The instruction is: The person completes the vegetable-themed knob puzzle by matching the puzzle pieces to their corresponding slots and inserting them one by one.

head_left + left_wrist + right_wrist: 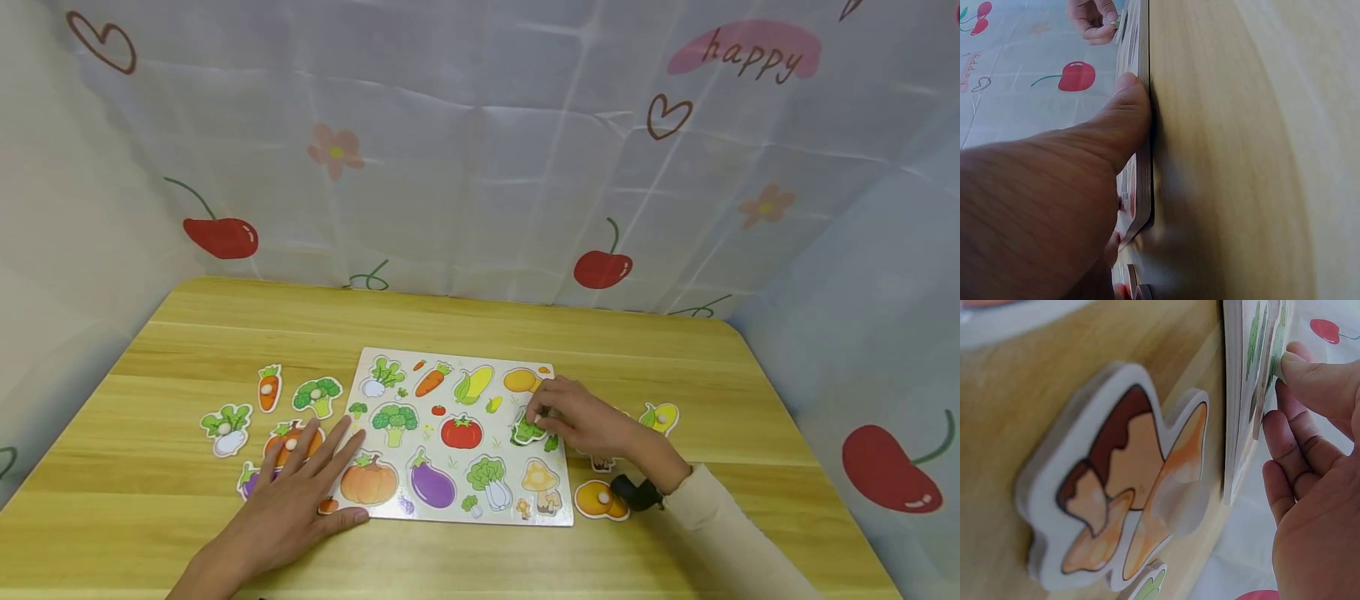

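Observation:
A white puzzle board printed with vegetables lies on the table. My left hand rests flat at its lower left corner, fingers spread, with the thumb on the board's near edge. At the board's right side my right hand pinches a green vegetable puzzle piece by its knob. That piece sits over a green picture on the board, slightly off its outline; whether it touches is unclear. Under the left fingers lie a pumpkin piece and an eggplant piece, both partly covered.
Left of the board lie a carrot piece, a broccoli piece and a radish piece. To the right are a corn piece, a potato piece and a mushroom piece. A printed curtain hangs behind the table.

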The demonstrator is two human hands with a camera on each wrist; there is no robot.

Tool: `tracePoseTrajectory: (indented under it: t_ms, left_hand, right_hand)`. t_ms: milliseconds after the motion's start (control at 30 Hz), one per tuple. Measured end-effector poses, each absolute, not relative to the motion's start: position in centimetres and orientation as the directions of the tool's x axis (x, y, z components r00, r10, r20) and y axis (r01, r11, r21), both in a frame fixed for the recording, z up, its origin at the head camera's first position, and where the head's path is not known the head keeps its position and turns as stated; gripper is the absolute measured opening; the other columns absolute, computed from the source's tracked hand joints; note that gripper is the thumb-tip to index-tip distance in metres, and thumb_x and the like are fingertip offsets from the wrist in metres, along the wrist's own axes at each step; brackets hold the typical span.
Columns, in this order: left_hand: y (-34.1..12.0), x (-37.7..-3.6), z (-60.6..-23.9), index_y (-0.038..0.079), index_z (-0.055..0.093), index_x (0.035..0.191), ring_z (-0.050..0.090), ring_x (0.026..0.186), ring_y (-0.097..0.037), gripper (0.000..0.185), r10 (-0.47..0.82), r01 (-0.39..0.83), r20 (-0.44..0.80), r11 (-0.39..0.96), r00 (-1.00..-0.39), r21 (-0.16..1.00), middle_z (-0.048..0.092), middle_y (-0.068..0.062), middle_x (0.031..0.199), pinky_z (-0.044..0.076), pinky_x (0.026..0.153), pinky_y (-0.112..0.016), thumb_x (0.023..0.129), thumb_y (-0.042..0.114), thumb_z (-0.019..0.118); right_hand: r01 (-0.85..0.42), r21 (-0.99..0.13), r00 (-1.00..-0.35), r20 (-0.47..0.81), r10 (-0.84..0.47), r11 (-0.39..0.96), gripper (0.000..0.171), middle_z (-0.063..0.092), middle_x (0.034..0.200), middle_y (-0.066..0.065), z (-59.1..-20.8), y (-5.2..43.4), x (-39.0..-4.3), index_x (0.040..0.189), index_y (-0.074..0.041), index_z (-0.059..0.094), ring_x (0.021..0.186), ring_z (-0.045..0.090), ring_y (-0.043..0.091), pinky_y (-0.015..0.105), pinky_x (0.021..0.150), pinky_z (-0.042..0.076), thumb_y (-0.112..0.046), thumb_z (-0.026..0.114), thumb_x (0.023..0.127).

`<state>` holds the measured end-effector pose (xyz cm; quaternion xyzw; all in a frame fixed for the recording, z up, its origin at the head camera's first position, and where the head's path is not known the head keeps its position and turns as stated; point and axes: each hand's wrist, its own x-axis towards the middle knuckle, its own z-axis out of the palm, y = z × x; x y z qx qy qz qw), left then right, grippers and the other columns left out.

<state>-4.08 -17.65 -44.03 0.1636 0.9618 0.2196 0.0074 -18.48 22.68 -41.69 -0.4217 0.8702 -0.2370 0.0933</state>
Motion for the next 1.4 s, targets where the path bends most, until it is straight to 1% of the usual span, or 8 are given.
tracePoseTrajectory:
  t_ms: [200,433,767,1133,1400]
  left_hand:
    - [-17.7,-4.1,-44.0,0.024,0.034,0.158,0.01,0.154,-0.04,0.085,0.317,0.309,0.055,0.849,-0.947,0.428,0.023,-0.004,0.167,0.005,0.118,-0.065,0.088,0.062,0.063]
    - [-17.6,-4.0,-44.1,0.024,0.034,0.158,0.01,0.154,-0.04,0.084,0.317,0.314,0.064,0.852,-0.946,0.419,0.023,-0.003,0.167,0.005,0.118,-0.064,0.089,0.062,0.063]
    - [-17.6,-4.0,-44.1,0.024,0.034,0.158,0.01,0.154,-0.04,0.084,0.315,0.31,0.059,0.853,-0.947,0.419,0.023,-0.003,0.167,0.004,0.118,-0.065,0.089,0.063,0.062]
    - [-17.7,-4.1,-44.1,0.025,0.034,0.158,0.01,0.154,-0.04,0.084,0.312,0.305,0.055,0.855,-0.949,0.418,0.022,-0.002,0.168,0.004,0.118,-0.065,0.089,0.063,0.062]
    - [-17.7,-4.1,-44.1,0.025,0.033,0.158,0.009,0.155,-0.039,0.084,0.314,0.307,0.056,0.853,-0.948,0.422,0.022,-0.002,0.168,0.004,0.118,-0.064,0.089,0.063,0.062]
  right_hand:
    - [-0.695,-0.482,-0.626,0.042,-0.779,0.533,0.013,0.06,0.103,-0.012,-42.0,22.6,-18.5,0.101,-0.022,0.066,0.099,0.05,0.009,0.038,0.093,0.039,-0.01,0.067,0.096]
    - [-0.697,-0.475,-0.624,0.031,-0.781,0.538,0.013,0.061,0.102,-0.011,-41.9,22.1,-18.5,0.1,-0.021,0.066,0.098,0.05,0.01,0.039,0.093,0.039,-0.008,0.067,0.096]
    - [-0.693,-0.473,-0.619,0.005,-0.785,0.544,0.013,0.061,0.104,-0.011,-42.1,21.8,-18.5,0.101,-0.022,0.067,0.102,0.052,0.01,0.042,0.098,0.039,-0.01,0.066,0.097]
    - [-0.686,-0.469,-0.627,-0.005,-0.779,0.555,0.013,0.061,0.107,-0.011,-42.1,21.7,-18.5,0.101,-0.023,0.066,0.105,0.051,0.011,0.044,0.101,0.038,-0.011,0.065,0.097]
    - [-0.669,-0.479,-0.639,-0.019,-0.769,0.568,0.013,0.061,0.107,-0.01,-42.0,21.7,-18.3,0.104,-0.022,0.067,0.104,0.051,0.011,0.044,0.101,0.038,-0.011,0.065,0.097]
